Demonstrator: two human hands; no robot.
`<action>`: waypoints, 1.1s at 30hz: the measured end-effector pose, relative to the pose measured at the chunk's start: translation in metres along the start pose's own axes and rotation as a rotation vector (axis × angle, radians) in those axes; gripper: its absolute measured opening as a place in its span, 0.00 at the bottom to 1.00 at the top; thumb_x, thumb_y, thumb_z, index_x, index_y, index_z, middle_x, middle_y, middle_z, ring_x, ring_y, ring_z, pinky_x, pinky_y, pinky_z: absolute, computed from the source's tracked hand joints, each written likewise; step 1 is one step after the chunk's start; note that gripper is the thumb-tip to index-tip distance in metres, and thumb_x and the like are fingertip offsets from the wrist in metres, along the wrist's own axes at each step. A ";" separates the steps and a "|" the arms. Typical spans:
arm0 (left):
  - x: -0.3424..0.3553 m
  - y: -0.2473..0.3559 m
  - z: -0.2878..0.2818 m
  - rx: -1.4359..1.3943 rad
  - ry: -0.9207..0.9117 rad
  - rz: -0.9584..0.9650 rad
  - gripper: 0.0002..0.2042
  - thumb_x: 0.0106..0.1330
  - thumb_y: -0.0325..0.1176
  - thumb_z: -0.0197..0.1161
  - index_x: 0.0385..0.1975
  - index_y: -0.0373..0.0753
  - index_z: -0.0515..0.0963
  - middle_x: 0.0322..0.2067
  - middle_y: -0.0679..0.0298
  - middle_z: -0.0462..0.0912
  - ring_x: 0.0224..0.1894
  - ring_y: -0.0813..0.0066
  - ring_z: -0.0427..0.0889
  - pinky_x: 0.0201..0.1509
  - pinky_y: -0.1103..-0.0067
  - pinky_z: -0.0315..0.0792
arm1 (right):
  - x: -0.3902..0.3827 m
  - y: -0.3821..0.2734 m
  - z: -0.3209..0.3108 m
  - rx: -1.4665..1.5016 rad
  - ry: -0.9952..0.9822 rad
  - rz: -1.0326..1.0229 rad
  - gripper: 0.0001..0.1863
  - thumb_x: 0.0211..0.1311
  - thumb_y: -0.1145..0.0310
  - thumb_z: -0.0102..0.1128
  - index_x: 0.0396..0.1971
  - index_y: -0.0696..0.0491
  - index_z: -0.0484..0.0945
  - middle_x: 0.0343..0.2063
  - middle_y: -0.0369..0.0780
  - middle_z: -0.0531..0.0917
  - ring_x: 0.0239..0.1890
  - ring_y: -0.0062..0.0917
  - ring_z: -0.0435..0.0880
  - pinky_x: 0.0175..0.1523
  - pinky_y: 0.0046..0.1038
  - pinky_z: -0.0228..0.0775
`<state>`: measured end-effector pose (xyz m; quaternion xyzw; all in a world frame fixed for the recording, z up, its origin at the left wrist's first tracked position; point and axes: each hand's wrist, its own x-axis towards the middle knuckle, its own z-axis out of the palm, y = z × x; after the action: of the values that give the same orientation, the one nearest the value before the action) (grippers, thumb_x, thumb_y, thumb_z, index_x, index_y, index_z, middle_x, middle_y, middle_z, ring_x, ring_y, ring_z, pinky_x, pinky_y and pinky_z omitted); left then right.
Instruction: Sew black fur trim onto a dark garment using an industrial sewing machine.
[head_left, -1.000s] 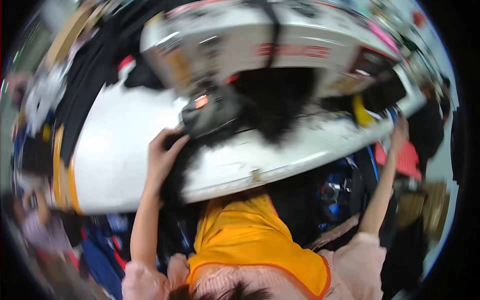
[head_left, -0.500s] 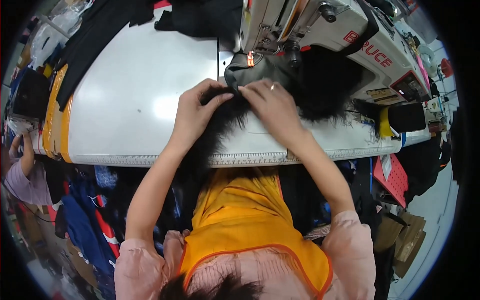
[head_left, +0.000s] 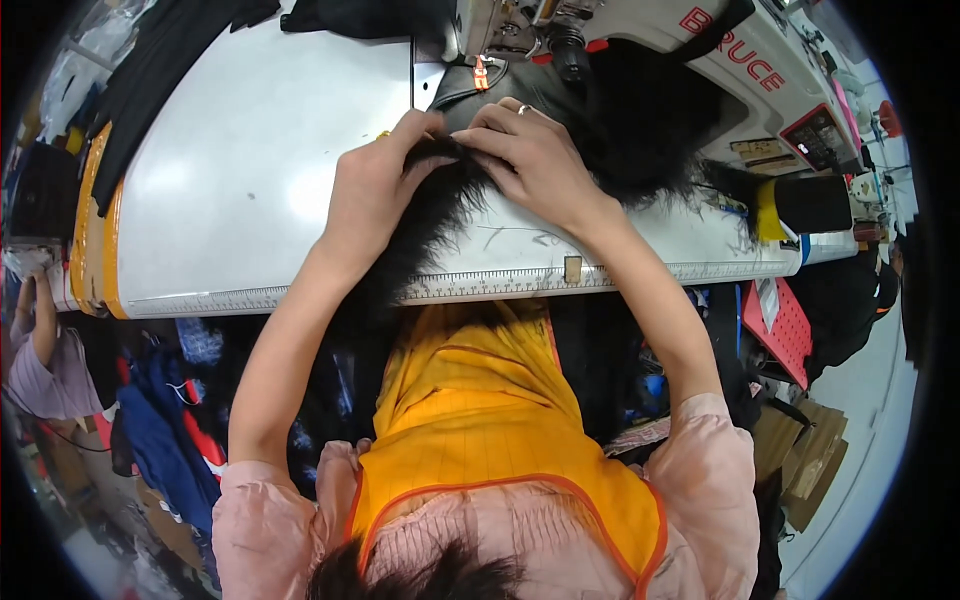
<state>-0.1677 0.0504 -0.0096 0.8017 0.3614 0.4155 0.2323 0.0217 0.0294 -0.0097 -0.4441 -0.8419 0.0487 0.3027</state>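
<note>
Between ruled edge [head_left: 490,284] and machine [head_left: 640,24], hands [head_left: 372,188] [head_left: 545,168] pinch black fur [head_left: 436,215].

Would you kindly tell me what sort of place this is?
Probably a garment sewing workshop: there's a white sewing machine, a white table with a measuring strip along its edge, and black furry material.

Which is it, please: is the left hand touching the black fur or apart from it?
Touching: the head view shows the left hand pinching the black fur, with no gap between them.
</note>
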 end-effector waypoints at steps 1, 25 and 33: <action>0.003 -0.001 -0.002 0.003 -0.011 -0.001 0.09 0.52 0.26 0.64 0.32 0.38 0.75 0.27 0.60 0.81 0.30 0.60 0.80 0.33 0.75 0.73 | 0.000 -0.001 0.000 0.006 0.005 0.008 0.12 0.50 0.74 0.58 0.38 0.55 0.78 0.32 0.39 0.76 0.37 0.34 0.76 0.42 0.30 0.68; 0.032 -0.006 -0.028 -0.079 -0.444 -0.106 0.09 0.51 0.23 0.64 0.33 0.33 0.76 0.31 0.64 0.81 0.36 0.77 0.80 0.40 0.79 0.74 | 0.008 -0.021 0.018 -0.004 0.043 0.285 0.19 0.42 0.63 0.62 0.36 0.53 0.73 0.36 0.39 0.75 0.44 0.32 0.73 0.48 0.36 0.62; 0.028 -0.023 -0.025 0.288 -0.369 0.411 0.14 0.40 0.22 0.67 0.29 0.39 0.75 0.32 0.66 0.78 0.39 0.67 0.77 0.41 0.76 0.73 | -0.001 -0.001 0.002 -0.311 -0.059 -0.018 0.18 0.50 0.74 0.53 0.44 0.48 0.73 0.43 0.35 0.74 0.48 0.29 0.74 0.50 0.30 0.66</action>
<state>-0.1861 0.0887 0.0022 0.9446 0.1985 0.2458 0.0889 0.0201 0.0280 -0.0118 -0.4763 -0.8518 -0.0719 0.2060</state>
